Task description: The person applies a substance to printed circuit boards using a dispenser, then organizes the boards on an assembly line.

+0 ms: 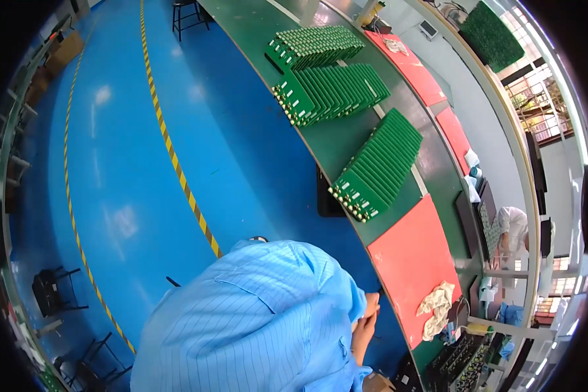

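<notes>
My left hand (pixel 372 304) and my right hand (pixel 362 336) are close together in front of my body, just off the near edge of the bench. Blue striped sleeves (pixel 261 320) cover most of my arms. The fingers of both hands look curled in and partly hide each other. Whatever they hold, if anything, is too small to make out. Beside them on the bench lies a red mat (pixel 415 255), with a crumpled cream cloth (pixel 436 307) on it.
Green circuit boards stand in rows (pixel 379 163) farther along the green bench (pixel 320 147). Dark equipment (pixel 460 362) sits at lower right. Another person in white (pixel 513 225) is beyond the bench. A black stool (pixel 188 16) and chairs (pixel 52 291) stand on the blue floor.
</notes>
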The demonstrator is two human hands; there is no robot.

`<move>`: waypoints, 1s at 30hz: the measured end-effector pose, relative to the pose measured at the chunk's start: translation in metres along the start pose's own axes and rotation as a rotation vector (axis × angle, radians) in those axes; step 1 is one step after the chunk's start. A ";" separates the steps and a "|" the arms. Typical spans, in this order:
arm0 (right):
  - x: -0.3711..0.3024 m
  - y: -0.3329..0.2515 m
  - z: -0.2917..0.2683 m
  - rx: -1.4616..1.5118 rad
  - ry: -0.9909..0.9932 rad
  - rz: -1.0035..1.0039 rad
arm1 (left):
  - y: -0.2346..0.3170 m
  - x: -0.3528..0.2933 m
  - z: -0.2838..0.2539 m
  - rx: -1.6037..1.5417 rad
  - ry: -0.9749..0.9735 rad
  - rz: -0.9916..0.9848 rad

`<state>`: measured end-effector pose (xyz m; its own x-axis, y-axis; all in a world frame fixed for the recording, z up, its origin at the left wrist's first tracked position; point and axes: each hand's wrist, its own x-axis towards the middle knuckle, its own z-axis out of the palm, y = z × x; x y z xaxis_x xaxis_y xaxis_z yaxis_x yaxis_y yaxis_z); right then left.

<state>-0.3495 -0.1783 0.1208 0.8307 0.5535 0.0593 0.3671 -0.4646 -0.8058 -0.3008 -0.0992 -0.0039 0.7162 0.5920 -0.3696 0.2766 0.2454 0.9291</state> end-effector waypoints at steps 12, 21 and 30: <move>0.148 0.109 -0.209 -1.107 0.112 -0.134 | 0.017 -0.045 -0.127 0.008 -0.471 -0.142; 0.195 0.031 -0.041 -0.379 -0.056 -0.279 | -0.048 -0.025 -0.283 -0.221 -0.164 -0.307; 0.034 -0.114 0.297 -0.167 -0.929 0.092 | -0.086 -0.008 -0.449 -0.712 0.157 -0.326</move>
<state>-0.4876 0.0985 0.0401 0.2206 0.8047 -0.5511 0.4317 -0.5872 -0.6847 -0.6179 0.2200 -0.0864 0.5564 0.4944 -0.6678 -0.0574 0.8247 0.5627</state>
